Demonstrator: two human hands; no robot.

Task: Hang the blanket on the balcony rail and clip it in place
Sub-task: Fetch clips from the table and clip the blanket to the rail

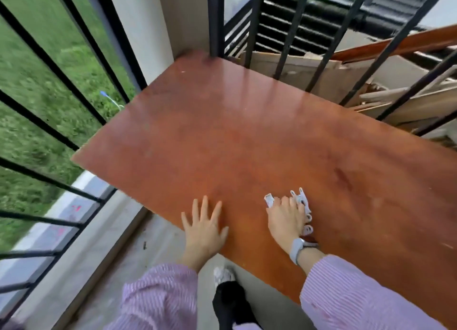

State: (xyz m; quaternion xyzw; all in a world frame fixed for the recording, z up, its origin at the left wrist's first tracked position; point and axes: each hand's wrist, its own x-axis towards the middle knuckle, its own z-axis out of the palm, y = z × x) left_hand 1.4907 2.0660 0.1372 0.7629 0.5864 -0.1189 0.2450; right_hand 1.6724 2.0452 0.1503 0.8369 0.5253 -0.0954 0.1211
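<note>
Nearest: two striped lilac sleeves [158, 297], a dark trouser leg and a pale shoe [223, 275] on the concrete floor.

Left hand [204, 227]: laid flat on the near edge of the reddish-brown table [222, 137], fingers straight and spread, nothing held.

Right hand [285, 218]: set on a cluster of white clips [303, 203] on the tabletop, fingers curled over them; a pale wristband [298, 249] is worn. Whether the clips are fully gathered or only covered cannot be told.

Middle: the bare tabletop, glossy, running diagonally toward the far right.

Left and far: black balcony rail bars [42, 57], grass beyond them; cardboard and loose boards [408, 102] stacked behind the far bars.

Blanket: not in view anywhere; its place cannot be stated.

Risks, as judged: several small clips taken in one grasp could be spilled, and any dropped near the left bars could be lost through the gaps to the grass.

Obscured: clip count and type are blurred; the rail's top edge is cut off.
</note>
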